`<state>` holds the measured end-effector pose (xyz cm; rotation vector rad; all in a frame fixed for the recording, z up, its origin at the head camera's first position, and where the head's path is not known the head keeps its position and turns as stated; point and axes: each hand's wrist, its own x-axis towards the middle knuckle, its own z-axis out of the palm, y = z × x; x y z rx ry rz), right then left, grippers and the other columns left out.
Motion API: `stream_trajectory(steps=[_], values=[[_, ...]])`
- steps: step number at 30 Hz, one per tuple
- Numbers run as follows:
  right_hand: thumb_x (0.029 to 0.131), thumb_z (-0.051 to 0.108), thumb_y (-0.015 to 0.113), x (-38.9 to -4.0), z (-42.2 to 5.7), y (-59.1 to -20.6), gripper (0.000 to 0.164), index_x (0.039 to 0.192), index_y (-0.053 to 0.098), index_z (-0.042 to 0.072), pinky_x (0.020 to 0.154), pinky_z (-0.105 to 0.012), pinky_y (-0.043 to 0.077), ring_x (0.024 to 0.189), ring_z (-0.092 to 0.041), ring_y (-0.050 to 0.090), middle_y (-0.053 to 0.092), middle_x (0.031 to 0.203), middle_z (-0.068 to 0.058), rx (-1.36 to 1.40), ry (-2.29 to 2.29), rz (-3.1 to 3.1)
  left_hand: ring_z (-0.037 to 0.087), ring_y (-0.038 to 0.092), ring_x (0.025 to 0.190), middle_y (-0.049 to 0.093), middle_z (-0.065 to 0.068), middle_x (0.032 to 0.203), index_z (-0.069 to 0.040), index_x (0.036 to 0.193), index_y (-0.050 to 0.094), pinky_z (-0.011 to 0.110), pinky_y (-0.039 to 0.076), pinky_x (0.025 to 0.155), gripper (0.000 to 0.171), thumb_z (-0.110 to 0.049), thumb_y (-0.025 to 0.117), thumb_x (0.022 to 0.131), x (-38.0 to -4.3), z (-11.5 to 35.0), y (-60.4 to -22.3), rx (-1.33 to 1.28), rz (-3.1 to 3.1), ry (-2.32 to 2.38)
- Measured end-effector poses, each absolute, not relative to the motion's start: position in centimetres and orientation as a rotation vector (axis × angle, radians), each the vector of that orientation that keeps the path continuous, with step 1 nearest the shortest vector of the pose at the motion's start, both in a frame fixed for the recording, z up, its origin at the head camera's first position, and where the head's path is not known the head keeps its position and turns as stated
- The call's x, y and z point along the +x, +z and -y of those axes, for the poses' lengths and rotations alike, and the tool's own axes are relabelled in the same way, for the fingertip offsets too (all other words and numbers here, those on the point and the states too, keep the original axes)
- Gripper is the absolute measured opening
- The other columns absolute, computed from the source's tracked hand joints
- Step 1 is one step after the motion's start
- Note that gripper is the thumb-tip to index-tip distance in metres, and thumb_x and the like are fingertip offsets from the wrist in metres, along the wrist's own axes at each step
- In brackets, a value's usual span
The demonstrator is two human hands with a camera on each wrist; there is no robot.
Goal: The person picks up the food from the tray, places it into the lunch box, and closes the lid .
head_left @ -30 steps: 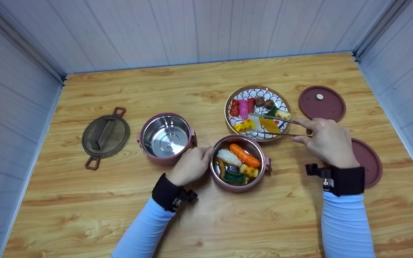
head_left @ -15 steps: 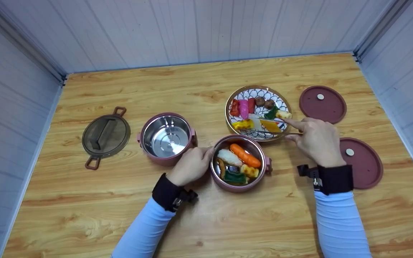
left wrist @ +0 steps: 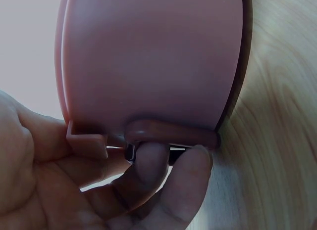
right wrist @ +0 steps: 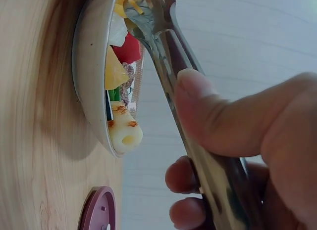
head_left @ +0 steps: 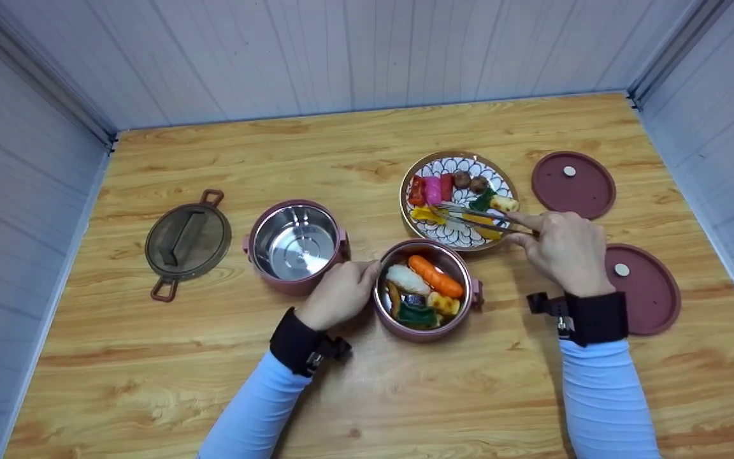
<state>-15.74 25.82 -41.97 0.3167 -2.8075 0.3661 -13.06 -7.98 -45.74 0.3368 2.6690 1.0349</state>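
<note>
The right hand [head_left: 563, 250] curls its fingers round metal tongs [right wrist: 210, 175], tips close together at a yellow piece [head_left: 427, 215] on the patterned plate [head_left: 403, 194]; the left hand [head_left: 338, 294] grips the handle [left wrist: 171, 131] of the pot [head_left: 423, 334] of food nearby. Picking up that piece seems the step in hand, so the next move calls for a firm squeeze. No writing is legible

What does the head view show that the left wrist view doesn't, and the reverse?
Head only: right hand holding metal tongs at the patterned plate, food inside the gripped pot, a second pot, two maroon lids, a dark two-handled lid.
Left wrist only: the handle the left hand grips, fingertips against it.
Both: left hand, gripped pot, wooden tabletop.
</note>
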Motion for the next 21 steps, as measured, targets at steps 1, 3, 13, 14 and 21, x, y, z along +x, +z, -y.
stream_trajectory(steps=[1,3,13,14,21], values=[[0.078,0.030,0.084,-15.7,-25.8,-41.9,0.035,0.111,0.078,0.023,0.037,-0.037,0.026,0.044,-0.023,0.040,0.061,0.060,-0.014,0.313,0.365,2.810,0.015,0.061,0.086,0.064,0.004,0.088,-0.013,0.112,0.074,0.040,0.049,0.085,0.042,-0.037,0.040,0.107,-13.1,8.0,-45.7,0.338,-2.670,1.034],[0.079,0.030,0.084,-15.7,-25.8,-41.8,0.035,0.112,0.077,0.023,0.036,-0.036,0.025,0.044,-0.022,0.038,0.058,0.057,-0.013,0.310,0.359,2.814,0.016,0.060,0.083,0.063,0.004,0.083,-0.013,0.107,0.074,0.040,0.049,0.082,0.042,-0.036,0.040,0.108,-13.1,8.0,-45.7,0.346,-2.675,1.034],[0.080,0.035,0.083,-14.8,-26.5,-39.9,0.037,0.112,0.077,0.019,0.038,-0.034,0.022,0.046,-0.018,0.032,0.052,0.054,-0.005,0.268,0.413,2.810,0.016,0.063,0.087,0.064,0.004,0.084,-0.012,0.101,0.073,0.042,0.050,0.083,0.040,-0.034,0.040,0.108,-13.2,8.1,-45.5,0.398,-2.702,1.038],[0.079,0.035,0.084,-14.6,-26.6,-39.7,0.036,0.112,0.077,0.019,0.038,-0.034,0.022,0.046,-0.018,0.033,0.055,0.057,-0.005,0.271,0.421,2.795,0.016,0.063,0.087,0.064,0.004,0.085,-0.012,0.102,0.073,0.042,0.050,0.083,0.040,-0.034,0.040,0.108,-13.2,8.1,-45.5,0.394,-2.700,1.040],[0.076,0.030,0.086,-12.4,-26.8,-38.6,0.037,0.111,0.078,0.023,0.037,-0.032,0.019,0.043,-0.013,0.028,0.064,0.061,-0.003,0.425,0.395,2.660,0.016,0.062,0.086,0.064,0.004,0.086,-0.012,0.104,0.074,0.041,0.050,0.084,0.041,-0.034,0.039,0.108,-13.1,8.0,-45.6,0.370,-2.679,1.038]])
